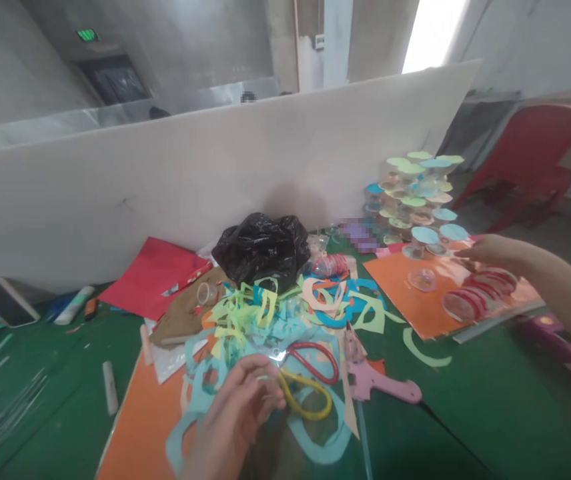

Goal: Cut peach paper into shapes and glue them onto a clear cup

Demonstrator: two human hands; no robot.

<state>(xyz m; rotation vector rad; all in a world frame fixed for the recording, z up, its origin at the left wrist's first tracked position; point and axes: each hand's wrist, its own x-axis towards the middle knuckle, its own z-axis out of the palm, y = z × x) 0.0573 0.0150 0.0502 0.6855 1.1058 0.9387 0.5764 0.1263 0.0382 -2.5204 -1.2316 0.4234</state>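
Your left hand (245,393) curls its fingers inward just beside the scissors (308,383); the fingertips blur together, so you cannot tell whether they pinch anything. The scissors lie on the scraps with one red plastic loop and one yellow, a bit of shiny metal showing at the pivot, most of the blades lost behind your knuckles. Your right hand (483,248) reaches over the orange sheet (390,268), fingertips close to a small clear cup (436,249); whether they are open or closed on it cannot be made out. Below that hand, a row of clear cups with red rims (480,293) lies on its side, smooth and ribbed, and a single clear cup (421,280) sits nearby. Behind them rises a pile of cups (410,200) layered with flat paper discs in pale green and blue, its inner layers hard to separate. Around your left hand spread curling paper scraps (295,327), light blue, green and yellow. The pink glue gun (385,385) lies to their right, its dark cord running out at the bottom. Farther out, a crinkled, glossy black bag (260,247) hides whatever is behind it. A purple object (363,235) is pixelated past recognition; thin sticks (15,413) blur at lower left.
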